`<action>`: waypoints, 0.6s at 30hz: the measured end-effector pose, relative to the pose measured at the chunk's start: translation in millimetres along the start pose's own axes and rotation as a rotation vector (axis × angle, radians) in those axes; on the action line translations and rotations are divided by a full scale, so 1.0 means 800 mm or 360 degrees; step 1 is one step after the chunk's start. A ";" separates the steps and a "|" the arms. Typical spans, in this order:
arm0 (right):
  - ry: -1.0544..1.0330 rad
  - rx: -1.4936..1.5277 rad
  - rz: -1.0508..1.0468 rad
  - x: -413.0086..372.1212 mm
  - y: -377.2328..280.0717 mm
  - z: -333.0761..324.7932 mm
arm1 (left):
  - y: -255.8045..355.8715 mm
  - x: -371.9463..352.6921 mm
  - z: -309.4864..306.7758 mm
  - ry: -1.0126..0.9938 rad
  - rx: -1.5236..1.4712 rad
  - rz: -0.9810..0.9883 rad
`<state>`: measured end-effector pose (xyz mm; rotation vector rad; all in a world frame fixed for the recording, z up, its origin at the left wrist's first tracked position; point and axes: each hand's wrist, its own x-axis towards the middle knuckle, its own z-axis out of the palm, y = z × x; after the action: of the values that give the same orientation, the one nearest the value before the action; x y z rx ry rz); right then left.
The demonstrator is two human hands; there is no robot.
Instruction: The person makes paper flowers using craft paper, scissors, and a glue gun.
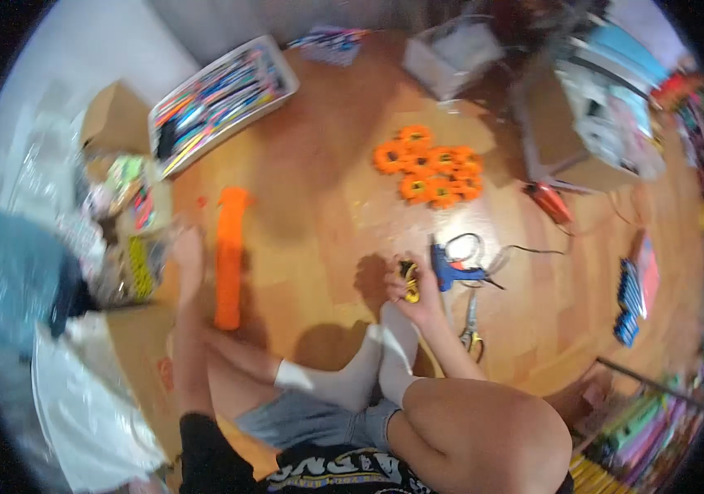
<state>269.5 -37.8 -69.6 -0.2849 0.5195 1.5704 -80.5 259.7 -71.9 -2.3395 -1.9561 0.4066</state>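
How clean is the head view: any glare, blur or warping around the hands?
Head view: strong fisheye bending, with a black ring at the edges; a glare patch on the floor between the orange flowers and the glue gun; the left hand is smeared, its grip unreadable; the right hand, closed on a yellow and black piece, is sharper, with a soft shadow beside it.

A small yellow-and-black piece (408, 282), too blurred to identify, sits pinched in the right hand (414, 295) above the wooden floor. A long orange roll (229, 257) lies flat on the floor, just beside the left hand (188, 257).
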 end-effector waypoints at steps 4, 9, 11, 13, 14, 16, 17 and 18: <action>0.0099 -0.0189 -0.0190 -0.053 -0.052 0.032 | 0.022 -0.044 0.033 0.0597 -0.0606 0.0322; 0.0358 -0.0710 -0.0860 -0.097 -0.195 0.108 | 0.069 -0.107 0.021 0.0310 -0.0861 0.0233; 0.0244 -0.1237 -0.1069 -0.109 -0.263 0.138 | 0.074 -0.115 0.028 0.0385 -0.0888 0.0213; 0.0649 -0.2185 -0.1764 -0.114 -0.325 0.172 | 0.076 -0.110 0.028 0.0495 -0.0866 0.0196; 0.0797 -0.2660 -0.2178 -0.126 -0.366 0.184 | 0.079 -0.107 0.021 0.0501 -0.0861 0.0211; 0.1241 -0.3391 -0.2739 -0.149 -0.385 0.222 | 0.083 -0.115 0.003 0.0740 -0.0753 0.0307; 0.1557 -0.3633 -0.2887 -0.159 -0.383 0.244 | 0.086 -0.116 0.000 0.0740 -0.0754 0.0304; 0.1559 -0.3632 -0.2890 -0.159 -0.393 0.245 | 0.090 -0.117 -0.003 0.0696 -0.0732 0.0246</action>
<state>615.7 -52.3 112.9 -2.3142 -1.0010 -0.6506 -26.0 155.1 -70.5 -2.5488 -1.7973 -0.5682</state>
